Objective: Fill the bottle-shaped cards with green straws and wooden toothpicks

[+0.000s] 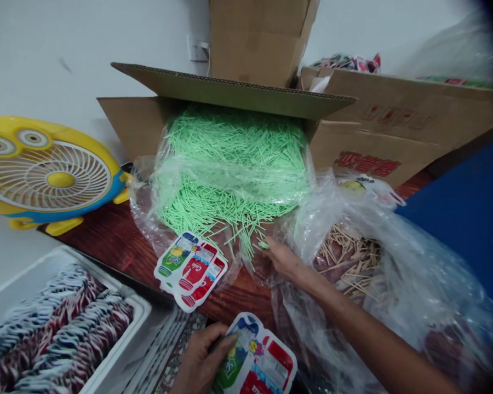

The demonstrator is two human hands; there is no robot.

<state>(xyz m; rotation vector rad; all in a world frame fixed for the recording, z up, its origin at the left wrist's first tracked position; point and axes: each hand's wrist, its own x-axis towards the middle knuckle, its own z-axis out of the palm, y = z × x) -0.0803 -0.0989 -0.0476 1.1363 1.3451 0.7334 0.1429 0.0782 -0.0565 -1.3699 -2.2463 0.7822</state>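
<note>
My left hand (205,355) is closed on a printed pouch (267,364) cut in the shape of drink bottles, with green and red labels, at the bottom middle. My right hand (281,260) reaches to the front of a heap of thin green sticks (234,189), its fingers pinched together on some of them. Those sticks spill from a clear plastic bag inside an open cardboard box (234,93) lying on its side. Another such pouch (191,271) lies flat on the dark wooden table (246,295), left of my right hand.
A yellow and blue fan (57,175) stands at the left. Below it, a white foam box (78,257) holds rows of packed pouches. Thin brown sticks (349,257) lie among clear plastic (411,273) at the right. More cardboard boxes (394,126) stand behind.
</note>
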